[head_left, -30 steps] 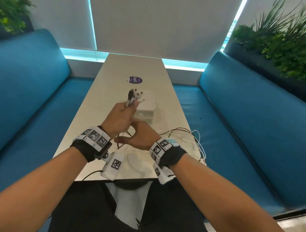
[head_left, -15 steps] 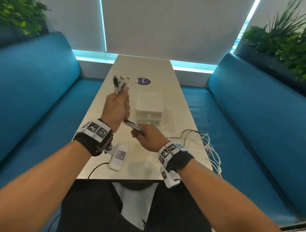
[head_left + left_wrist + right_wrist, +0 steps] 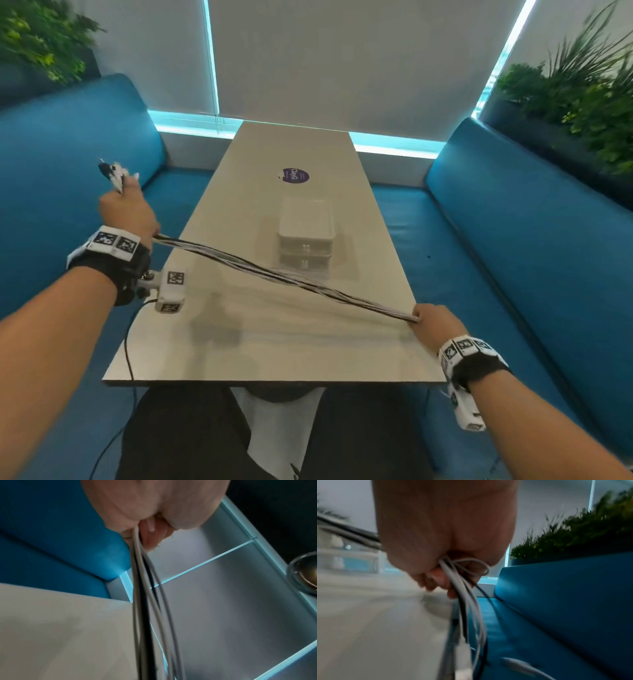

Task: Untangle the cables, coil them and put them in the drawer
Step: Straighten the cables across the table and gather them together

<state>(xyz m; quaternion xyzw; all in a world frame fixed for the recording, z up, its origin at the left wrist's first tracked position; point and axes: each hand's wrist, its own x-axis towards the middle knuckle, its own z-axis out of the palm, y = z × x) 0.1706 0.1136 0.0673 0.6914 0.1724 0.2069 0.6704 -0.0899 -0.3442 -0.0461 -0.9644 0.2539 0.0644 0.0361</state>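
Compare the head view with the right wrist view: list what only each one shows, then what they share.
Only the head view: the left hand gripping the plug ends, the cables stretched between both hands across the table, the small drawer box, and a purple sticker.

Only the right wrist view: a small loop at the curled fingers, and loose plug ends hanging below.

Both: the right hand gripping the cables, the blue bench and the plants.

We cannot count the cables [image 3: 287, 277]: motion smears them. Our right hand [image 3: 436, 322] hides its fingers from the head view, and the drawers [image 3: 306, 253] look blurred.
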